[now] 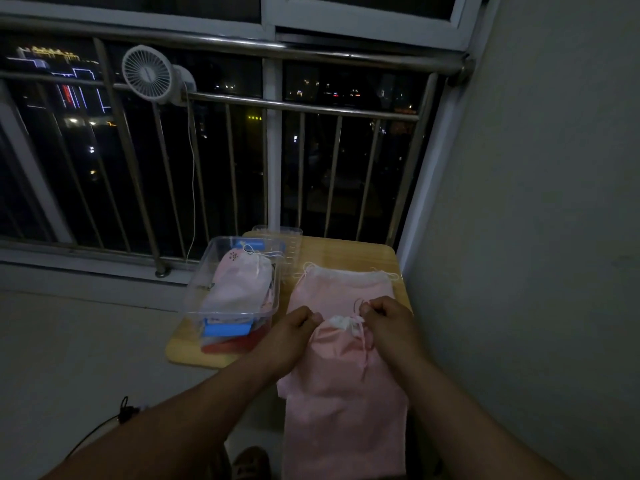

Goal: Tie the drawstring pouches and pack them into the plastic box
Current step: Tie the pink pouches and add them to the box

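Between the fingers of the left hand and the right hand, the gathered white neck of a pink drawstring pouch is held. Its body lies just below the fingers on further pink fabric that hangs off the near edge of the surface. Both sets of fingers are curled tight. The right fingers are pinched on the thin cord beside the neck, and the left fingers appear to be closed on the neck itself, though the exact hold cannot be told. The pouch is judged to be light, soft and limp, with no shape of its own. It would best be taken at the bunched neck, where the cloth is thickest. The cord, being thin and probably slippery, would call for a fingertip pinch close to the knot. Just beyond the fingers a flat pouch is laid out, its mouth not yet drawn shut. To the left of the fingers stands the plastic box, with a tied pouch inside. Whether a knot has been formed is hidden by the fingers and the dim light. What the held pouch contains, if anything, cannot be made out, and the lower layers in the box are too blurred to name.
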Available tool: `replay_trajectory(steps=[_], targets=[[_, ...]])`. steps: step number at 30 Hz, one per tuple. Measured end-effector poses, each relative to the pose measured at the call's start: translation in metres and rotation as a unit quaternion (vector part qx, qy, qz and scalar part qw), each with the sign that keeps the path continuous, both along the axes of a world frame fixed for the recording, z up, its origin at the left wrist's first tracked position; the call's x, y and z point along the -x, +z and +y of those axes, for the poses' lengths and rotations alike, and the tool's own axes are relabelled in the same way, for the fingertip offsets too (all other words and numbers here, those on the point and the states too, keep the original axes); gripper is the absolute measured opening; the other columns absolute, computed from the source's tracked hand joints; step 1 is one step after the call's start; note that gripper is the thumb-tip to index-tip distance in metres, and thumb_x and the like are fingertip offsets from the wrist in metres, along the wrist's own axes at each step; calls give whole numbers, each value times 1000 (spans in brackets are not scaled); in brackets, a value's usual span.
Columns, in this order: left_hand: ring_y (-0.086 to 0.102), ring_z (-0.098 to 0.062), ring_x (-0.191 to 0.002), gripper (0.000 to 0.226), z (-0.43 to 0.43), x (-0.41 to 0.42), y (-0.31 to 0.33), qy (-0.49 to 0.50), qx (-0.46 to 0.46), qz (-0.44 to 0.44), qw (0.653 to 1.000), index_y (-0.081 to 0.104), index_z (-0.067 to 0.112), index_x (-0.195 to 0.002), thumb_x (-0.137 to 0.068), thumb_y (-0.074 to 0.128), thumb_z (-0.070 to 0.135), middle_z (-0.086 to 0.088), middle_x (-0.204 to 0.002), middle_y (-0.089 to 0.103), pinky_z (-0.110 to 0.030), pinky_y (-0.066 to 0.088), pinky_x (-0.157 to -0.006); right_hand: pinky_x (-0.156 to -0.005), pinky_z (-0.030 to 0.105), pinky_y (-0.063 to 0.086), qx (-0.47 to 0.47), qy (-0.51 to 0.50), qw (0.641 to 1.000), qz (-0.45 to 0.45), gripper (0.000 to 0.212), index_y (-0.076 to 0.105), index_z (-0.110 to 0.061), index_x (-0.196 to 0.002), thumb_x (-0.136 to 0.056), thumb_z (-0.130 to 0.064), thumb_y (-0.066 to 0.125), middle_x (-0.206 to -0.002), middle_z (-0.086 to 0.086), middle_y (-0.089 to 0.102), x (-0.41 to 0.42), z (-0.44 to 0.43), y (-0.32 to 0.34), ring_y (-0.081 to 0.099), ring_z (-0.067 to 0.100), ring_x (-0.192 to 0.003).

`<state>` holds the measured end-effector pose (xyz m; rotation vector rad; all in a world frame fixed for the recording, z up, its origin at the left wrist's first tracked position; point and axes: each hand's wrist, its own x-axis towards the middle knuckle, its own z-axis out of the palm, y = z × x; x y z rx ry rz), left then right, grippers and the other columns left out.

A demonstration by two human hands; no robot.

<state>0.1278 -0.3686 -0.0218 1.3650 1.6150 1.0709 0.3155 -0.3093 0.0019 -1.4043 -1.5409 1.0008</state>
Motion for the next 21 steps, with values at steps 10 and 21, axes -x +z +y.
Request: replay_trajectory(steps=[10,21], targets=[[66,-13,-110,29,-7,-11,21,-54,46,-66,995,70,38,-116,-96,59,56,11,-118,72,-41,55,-99,-80,36,55,-6,-13,1000,17,8,70,-16,-94,-96,-18,63,-92,1,71,-6,12,21,67,20,-88],[65,-9,-105,18,4,-9,38,-44,-6,-48,998,72,34,-109,-104,55,41,12,-110,72,-29,52,-83,-81,25,49,-28,220,962,-161,28,67,-38,-118,-93,-50,68,-118,-21,66,-30,6,41,62,1,-103]])
